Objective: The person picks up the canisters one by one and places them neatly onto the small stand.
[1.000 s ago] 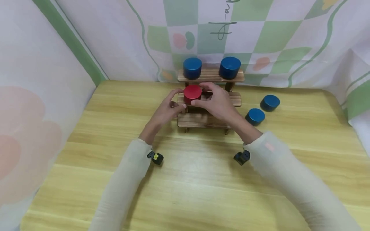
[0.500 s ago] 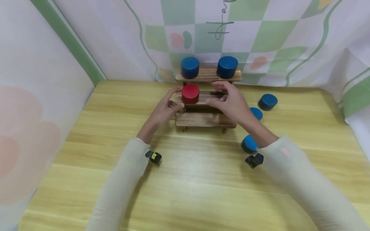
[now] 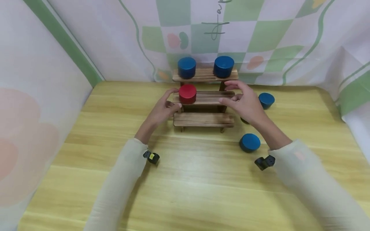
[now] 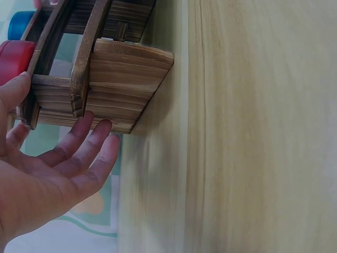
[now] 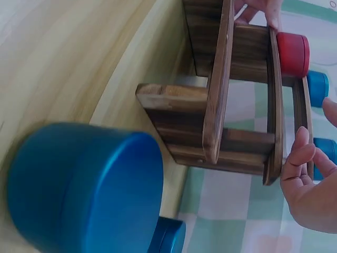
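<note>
A red round tin stands at the left of the middle step of a small wooden three-step rack. My left hand is at that step's left end, thumb at the front edge beside the tin and index finger toward the back. In the left wrist view its other fingers spread loosely beside the rack. My right hand is by the step's right end with fingers bent and nothing in its grasp; its thumb tip overlaps the step's front edge. Two blue tins stand on the top step.
To the right of the rack, blue tins stand on the wooden table, another mostly hidden by my right hand. One blue tin looms close in the right wrist view. A patterned curtain hangs behind the rack.
My right hand has left the red tin and moved right to the end of the middle step. My left hand has stayed at the left end. The nearest blue tin has come into view.
</note>
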A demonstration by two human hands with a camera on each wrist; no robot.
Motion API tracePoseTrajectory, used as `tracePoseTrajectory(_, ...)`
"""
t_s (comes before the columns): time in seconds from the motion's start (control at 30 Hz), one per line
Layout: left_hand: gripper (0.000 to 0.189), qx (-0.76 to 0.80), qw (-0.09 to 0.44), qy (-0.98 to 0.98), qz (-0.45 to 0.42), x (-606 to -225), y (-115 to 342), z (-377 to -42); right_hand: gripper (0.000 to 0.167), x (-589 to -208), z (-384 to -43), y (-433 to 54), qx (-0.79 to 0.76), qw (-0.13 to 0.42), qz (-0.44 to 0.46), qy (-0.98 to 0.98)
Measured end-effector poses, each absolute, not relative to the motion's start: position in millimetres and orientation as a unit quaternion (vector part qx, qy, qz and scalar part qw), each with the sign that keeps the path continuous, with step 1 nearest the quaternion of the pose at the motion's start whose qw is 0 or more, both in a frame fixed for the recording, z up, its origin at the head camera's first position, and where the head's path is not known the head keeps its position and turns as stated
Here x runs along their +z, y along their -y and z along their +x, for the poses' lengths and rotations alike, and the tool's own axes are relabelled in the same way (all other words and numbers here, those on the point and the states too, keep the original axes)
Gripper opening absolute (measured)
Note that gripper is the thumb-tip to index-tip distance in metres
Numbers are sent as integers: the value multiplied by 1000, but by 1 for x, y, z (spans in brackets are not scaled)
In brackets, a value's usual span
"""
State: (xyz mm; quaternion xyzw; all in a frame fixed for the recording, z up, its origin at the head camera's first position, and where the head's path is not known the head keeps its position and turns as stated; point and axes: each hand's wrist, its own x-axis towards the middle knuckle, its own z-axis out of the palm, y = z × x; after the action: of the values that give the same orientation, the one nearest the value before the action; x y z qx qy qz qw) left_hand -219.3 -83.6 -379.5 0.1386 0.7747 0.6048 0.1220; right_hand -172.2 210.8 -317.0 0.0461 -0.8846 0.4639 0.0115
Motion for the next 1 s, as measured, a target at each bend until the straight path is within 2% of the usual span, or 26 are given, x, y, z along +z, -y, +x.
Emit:
tracePoseTrajectory(0.63,55,612,125,-767,148,-381,85,-220,69,-337,-167,-290,448,26,-29,893)
tracePoseTrajectory(1.0,55,607,125,-770,151,-380,85,-220,70,-346,-169,-326,458,2,-65,887)
